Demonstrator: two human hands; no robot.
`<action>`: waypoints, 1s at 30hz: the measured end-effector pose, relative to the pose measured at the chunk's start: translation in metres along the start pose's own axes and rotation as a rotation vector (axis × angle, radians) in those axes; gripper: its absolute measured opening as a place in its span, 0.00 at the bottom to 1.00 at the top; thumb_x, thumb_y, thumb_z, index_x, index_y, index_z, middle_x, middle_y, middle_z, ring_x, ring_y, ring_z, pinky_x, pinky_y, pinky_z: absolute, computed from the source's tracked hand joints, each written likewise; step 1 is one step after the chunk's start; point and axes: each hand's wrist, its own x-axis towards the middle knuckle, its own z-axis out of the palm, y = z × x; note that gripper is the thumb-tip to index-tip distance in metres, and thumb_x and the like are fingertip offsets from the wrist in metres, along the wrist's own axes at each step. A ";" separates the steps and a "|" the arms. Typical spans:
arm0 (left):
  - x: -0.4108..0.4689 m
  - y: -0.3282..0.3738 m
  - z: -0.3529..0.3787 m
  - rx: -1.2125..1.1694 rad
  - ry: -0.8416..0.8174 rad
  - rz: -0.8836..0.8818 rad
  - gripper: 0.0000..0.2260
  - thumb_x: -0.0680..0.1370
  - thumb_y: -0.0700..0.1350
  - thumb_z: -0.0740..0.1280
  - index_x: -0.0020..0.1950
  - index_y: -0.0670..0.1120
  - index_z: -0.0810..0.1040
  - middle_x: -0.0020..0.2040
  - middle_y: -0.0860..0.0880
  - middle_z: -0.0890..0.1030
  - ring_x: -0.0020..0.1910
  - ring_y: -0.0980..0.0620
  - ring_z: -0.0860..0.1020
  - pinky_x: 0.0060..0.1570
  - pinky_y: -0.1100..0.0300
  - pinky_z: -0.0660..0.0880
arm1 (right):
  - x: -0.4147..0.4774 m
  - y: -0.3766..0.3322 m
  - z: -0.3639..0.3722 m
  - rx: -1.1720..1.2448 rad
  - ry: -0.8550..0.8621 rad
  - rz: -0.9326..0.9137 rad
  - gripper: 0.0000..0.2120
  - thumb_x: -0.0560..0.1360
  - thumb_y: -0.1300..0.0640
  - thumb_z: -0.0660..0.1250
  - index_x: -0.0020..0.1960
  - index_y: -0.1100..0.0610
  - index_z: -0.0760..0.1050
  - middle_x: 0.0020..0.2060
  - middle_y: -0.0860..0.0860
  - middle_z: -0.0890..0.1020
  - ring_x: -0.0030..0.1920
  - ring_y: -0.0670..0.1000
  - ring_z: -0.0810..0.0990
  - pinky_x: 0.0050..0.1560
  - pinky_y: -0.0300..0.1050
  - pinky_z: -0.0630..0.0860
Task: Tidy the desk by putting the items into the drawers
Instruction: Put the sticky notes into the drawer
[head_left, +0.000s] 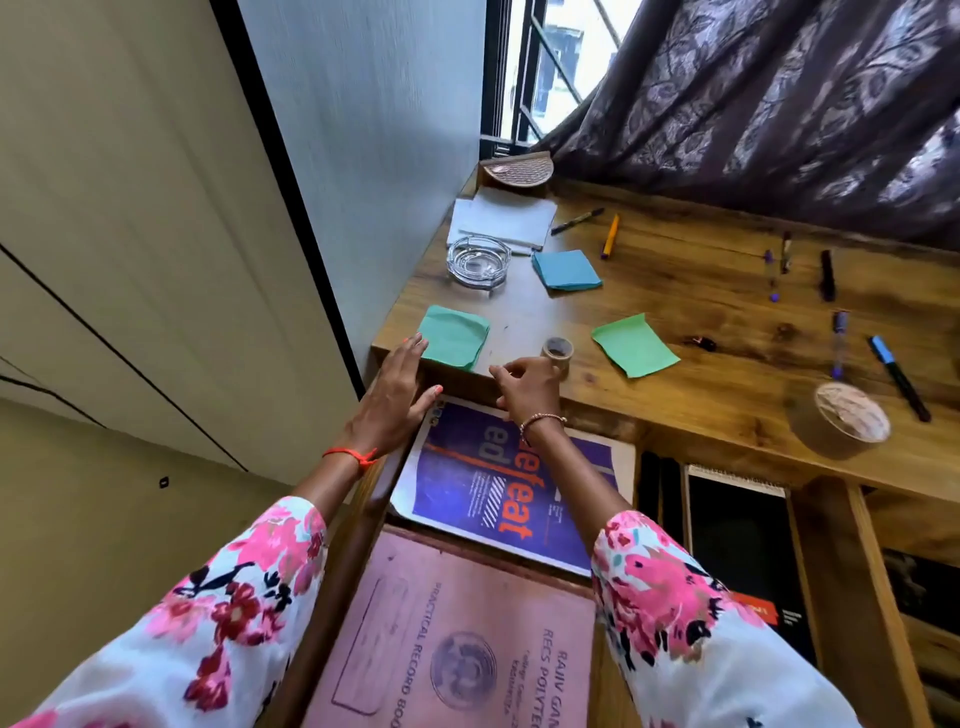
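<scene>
Item: green square sticky-note pad (454, 335), at the near left corner of the wooden desk (701, 291), its near edge at the lip; top sheets slightly curled.
Left hand (395, 389): fingers straight, tips touching the pad's near left corner; gripping nothing.
Right hand (524, 387): fingers loosely curled, nothing seen between them; small brown tape roll (558, 352) just beyond its knuckles, contact unclear.
Below: open drawer (358, 525) with a purple magazine (498, 478); nearer, a pink record book (452, 639).
Hazards, as I judge them: a flat-fingered drag may fan the loose sheets or tip the pad over the lip, left of the drawer; the right knuckles may nudge the tape roll, which could roll off the near edge.
</scene>
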 end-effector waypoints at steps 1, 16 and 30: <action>0.007 -0.005 0.001 -0.013 -0.007 -0.023 0.27 0.77 0.43 0.65 0.73 0.37 0.59 0.74 0.39 0.61 0.74 0.43 0.58 0.73 0.56 0.52 | 0.006 -0.002 0.008 -0.012 0.003 0.017 0.10 0.71 0.58 0.68 0.33 0.61 0.78 0.30 0.62 0.80 0.36 0.62 0.83 0.37 0.60 0.78; 0.036 -0.042 0.020 -0.085 -0.135 -0.162 0.26 0.80 0.46 0.59 0.75 0.38 0.54 0.76 0.42 0.54 0.76 0.49 0.48 0.73 0.55 0.41 | 0.032 -0.020 0.067 0.237 0.237 0.369 0.06 0.65 0.68 0.74 0.33 0.68 0.77 0.35 0.64 0.82 0.36 0.60 0.83 0.38 0.50 0.81; 0.016 -0.012 0.025 -0.291 -0.027 -0.172 0.22 0.78 0.38 0.62 0.71 0.35 0.62 0.72 0.38 0.65 0.74 0.45 0.60 0.71 0.61 0.54 | 0.015 -0.003 0.046 0.831 0.216 0.609 0.12 0.70 0.74 0.65 0.30 0.66 0.70 0.31 0.58 0.77 0.24 0.51 0.76 0.23 0.38 0.77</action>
